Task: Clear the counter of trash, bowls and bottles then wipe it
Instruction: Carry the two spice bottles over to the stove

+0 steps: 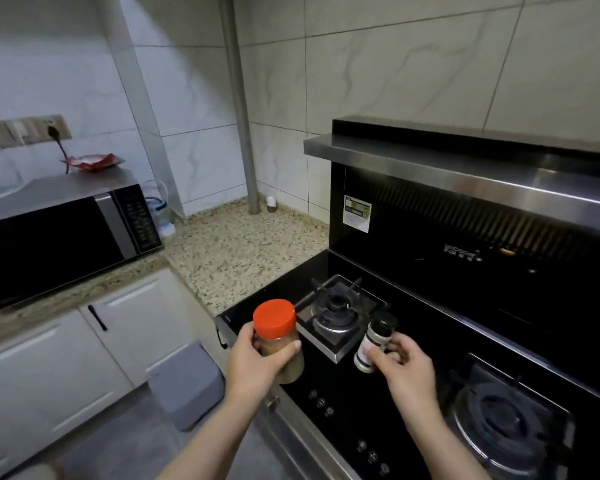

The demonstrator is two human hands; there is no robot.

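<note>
both forearms extended; left hand grip wrapped closed, right hand grip pinched closed.

The stove fills the right, its hood above it; the counter runs left of it into the corner, where a pipe stands with a small bottle just beside it. The microwave sits far left on the counter, a packet on top and a jug behind it; a bin stands on the floor before the cabinets.
</note>
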